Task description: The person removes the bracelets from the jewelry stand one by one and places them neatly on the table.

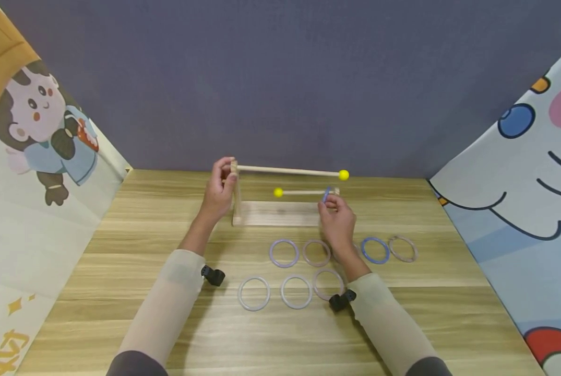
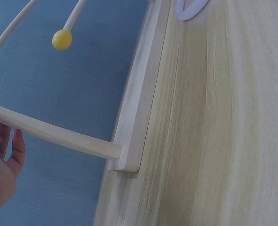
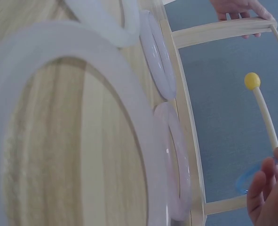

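Observation:
A wooden rack [image 1: 280,214] has a long upper rod [image 1: 289,171] and a shorter lower rod [image 1: 303,192], each tipped with a yellow ball. At the top of its left post [image 2: 59,134], my left hand [image 1: 220,190] grips the wood between thumb and fingers. My right hand [image 1: 338,219] pinches a blue ring [image 3: 246,179] beside the right post. In the head view that ring stands on edge across the lower rod, close to the post end. Part of it is hidden by my right fingers.
Several rings lie flat on the wooden table [image 1: 167,324] before the rack: a lavender ring [image 1: 272,257], a pink ring [image 1: 303,256], a blue one [image 1: 363,253] and pale ones such as the white ring [image 1: 239,295]. A dark wall [image 1: 280,89] rises behind.

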`<move>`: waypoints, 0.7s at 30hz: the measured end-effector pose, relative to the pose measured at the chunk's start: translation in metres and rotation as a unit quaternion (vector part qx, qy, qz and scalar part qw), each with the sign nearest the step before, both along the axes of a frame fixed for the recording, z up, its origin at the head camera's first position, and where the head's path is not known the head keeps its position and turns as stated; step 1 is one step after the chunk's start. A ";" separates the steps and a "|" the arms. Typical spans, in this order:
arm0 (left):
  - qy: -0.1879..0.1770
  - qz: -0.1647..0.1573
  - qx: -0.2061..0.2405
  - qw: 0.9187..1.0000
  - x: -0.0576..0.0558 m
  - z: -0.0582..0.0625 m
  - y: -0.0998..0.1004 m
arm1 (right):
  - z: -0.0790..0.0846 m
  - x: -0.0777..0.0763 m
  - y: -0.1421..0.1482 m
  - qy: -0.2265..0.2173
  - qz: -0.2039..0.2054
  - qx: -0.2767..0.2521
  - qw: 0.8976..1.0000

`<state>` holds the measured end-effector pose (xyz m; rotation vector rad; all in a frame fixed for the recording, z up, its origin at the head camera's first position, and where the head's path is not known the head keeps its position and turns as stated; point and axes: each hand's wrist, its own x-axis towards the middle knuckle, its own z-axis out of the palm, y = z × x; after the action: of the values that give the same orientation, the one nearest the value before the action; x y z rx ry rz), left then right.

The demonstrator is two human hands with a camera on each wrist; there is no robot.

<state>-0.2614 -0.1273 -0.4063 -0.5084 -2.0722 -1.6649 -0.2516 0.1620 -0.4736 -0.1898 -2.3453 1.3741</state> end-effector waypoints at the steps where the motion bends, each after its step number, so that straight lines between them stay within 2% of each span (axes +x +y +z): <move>1: 0.000 0.000 0.000 1.000 0.000 0.000 0.000 | 0.000 0.000 0.000 0.000 0.000 0.001 1.000; 7: -0.004 0.001 -0.002 1.000 0.000 0.000 -0.001 | 0.000 0.000 -0.001 0.005 0.010 -0.004 1.000; 15: -0.002 0.002 -0.005 1.000 -0.001 -0.001 -0.001 | -0.001 0.000 -0.003 0.022 0.043 -0.040 0.998; 21: 0.002 -0.001 -0.004 1.000 -0.001 -0.001 -0.001 | 0.000 0.001 -0.006 0.027 0.058 -0.037 0.997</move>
<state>-0.2621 -0.1283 -0.4070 -0.5168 -2.0766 -1.6554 -0.2502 0.1559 -0.4738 -0.0385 -2.2939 1.5032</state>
